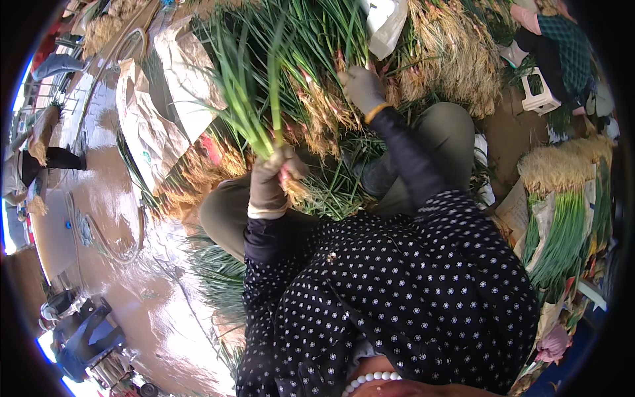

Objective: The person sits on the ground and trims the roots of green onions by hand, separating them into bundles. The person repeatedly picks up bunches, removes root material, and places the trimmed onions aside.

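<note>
My left hand (278, 168), in a soiled light glove, is shut around a small bunch of spring onions (253, 124). Their green leaves point up and away, and the pinkish bulbs with pale roots stick out below the fist. My right hand (364, 88), gloved with a yellow band at the wrist, rests with curled fingers at the root end of a large heap of spring onions (307, 54). Its fingertips are hidden, so whether it grips a stem is unclear. Loose green leaf trimmings (332, 191) lie between my legs, beneath both hands.
White woven sacks (149, 129) lie at the left beside wet floor (163, 317) and a hose (99, 238). Root-end stacks of spring onions (446, 54) rise at upper right. A bundled stack (560, 218) stands right. Another person (560, 54) is beside a white plastic stool (540, 94).
</note>
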Tool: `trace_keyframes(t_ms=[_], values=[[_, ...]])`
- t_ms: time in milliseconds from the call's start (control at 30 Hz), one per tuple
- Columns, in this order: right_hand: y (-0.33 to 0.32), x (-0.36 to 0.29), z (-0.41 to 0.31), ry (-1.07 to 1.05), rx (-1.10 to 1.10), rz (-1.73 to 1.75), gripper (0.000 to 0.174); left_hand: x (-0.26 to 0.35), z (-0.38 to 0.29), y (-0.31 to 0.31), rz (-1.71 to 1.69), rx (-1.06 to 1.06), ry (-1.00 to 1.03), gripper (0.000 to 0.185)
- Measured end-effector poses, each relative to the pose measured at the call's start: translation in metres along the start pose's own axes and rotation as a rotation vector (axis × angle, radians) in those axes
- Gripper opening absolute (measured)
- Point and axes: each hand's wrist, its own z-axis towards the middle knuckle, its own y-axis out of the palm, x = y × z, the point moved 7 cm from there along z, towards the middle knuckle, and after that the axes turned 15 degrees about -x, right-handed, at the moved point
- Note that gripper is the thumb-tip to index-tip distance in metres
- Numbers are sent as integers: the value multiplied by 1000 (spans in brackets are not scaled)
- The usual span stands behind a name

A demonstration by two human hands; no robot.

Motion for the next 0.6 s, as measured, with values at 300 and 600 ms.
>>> trace_keyframes(t_ms=[300, 600], values=[[22, 12, -17, 29, -106, -1067, 50, -29, 19, -34, -155, 293, 63, 17], [16, 16, -45, -308, -256, 666, 21, -61, 32, -32, -248, 417, -28, 25]])
